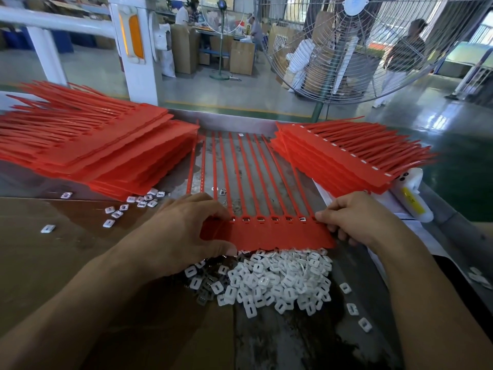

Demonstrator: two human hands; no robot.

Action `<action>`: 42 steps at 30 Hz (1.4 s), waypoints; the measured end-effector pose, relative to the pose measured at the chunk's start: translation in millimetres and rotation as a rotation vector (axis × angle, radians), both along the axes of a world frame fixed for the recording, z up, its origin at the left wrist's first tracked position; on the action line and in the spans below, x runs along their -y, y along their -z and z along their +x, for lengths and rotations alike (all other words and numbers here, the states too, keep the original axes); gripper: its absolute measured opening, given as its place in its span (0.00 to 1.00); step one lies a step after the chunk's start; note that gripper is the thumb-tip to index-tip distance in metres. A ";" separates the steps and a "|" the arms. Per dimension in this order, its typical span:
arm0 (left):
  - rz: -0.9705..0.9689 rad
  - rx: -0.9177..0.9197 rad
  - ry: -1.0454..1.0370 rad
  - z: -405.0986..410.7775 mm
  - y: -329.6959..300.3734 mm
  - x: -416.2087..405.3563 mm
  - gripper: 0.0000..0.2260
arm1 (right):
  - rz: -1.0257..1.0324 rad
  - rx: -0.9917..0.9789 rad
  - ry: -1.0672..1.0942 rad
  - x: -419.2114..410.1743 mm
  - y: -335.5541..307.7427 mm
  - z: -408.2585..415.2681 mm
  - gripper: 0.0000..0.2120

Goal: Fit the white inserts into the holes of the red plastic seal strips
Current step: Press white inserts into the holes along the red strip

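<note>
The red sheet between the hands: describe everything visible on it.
The red sheet is a flat, glossy plastic panel of joined seal strips lying on the table. Thin tails run from it away from the person, fanned over the metal surface. A row of holes along its far edge holds inserts. Its near edge overlaps the pile of white inserts. The left hand grips its left end, thumb at the near edge; the right hand pinches its right corner.
</note>
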State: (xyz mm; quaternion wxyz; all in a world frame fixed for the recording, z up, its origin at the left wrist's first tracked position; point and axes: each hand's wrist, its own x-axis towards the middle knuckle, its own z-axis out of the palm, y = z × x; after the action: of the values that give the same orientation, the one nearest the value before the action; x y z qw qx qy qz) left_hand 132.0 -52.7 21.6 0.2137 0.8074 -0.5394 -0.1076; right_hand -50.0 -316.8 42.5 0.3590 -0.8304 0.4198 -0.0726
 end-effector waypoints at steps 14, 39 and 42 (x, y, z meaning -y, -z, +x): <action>-0.002 -0.002 0.002 -1.2 -1.0 -0.1 0.32 | -0.092 0.020 0.009 -2.1 5.9 4.1 0.14; -0.011 0.013 -0.014 -0.7 0.0 0.3 0.33 | -0.185 0.031 0.015 -8.2 13.3 9.8 0.12; -0.024 0.026 -0.018 0.0 1.2 0.6 0.33 | -0.209 0.030 0.005 -9.6 12.8 10.0 0.12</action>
State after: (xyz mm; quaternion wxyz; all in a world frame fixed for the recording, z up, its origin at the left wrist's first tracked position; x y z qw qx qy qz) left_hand 131.9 -53.3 20.4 0.2172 0.8110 -0.5360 -0.0886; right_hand -40.0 -307.2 29.7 0.2763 -0.8611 0.4066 -0.1297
